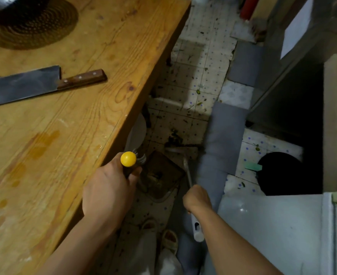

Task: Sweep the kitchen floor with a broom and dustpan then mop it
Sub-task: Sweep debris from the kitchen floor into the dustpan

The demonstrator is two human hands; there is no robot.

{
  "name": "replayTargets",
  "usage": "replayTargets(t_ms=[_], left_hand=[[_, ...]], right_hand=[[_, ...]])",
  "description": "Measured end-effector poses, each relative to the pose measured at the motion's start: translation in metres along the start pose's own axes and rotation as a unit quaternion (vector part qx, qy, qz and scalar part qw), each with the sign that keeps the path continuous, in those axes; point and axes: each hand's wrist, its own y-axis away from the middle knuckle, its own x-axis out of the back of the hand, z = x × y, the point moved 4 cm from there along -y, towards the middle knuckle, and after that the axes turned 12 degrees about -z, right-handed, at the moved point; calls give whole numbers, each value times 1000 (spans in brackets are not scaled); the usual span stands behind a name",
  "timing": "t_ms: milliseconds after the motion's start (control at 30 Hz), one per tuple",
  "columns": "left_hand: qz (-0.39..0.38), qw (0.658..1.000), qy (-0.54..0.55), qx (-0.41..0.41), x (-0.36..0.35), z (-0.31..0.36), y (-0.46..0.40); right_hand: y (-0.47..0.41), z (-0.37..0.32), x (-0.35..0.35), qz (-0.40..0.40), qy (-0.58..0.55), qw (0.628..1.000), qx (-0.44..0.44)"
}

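Note:
My left hand grips a dark handle topped with a yellow knob; it runs down to a brown metal dustpan standing on the floor. My right hand grips the grey broom handle, whose white end sticks out behind my wrist. The broom head lies against a dark pile of dirt just beyond the dustpan's mouth. The white tiled floor is speckled with scraps.
A wooden table fills the left, with a cleaver and a woven mat on it. Grey mats lie along the floor. A black round bin stands under the right counter. My feet in slippers are below.

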Motion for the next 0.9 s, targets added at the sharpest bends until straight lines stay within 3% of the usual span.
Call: replayTargets(t_ms=[700,900], left_hand=[[-4,1000,15,22,-8,-1,-74],[0,998,19,54,-15,13,-98]], right_hand=[[17,-28,41,-24,-128,991,-9],[-2,-41,69,-21,-88,996,16]])
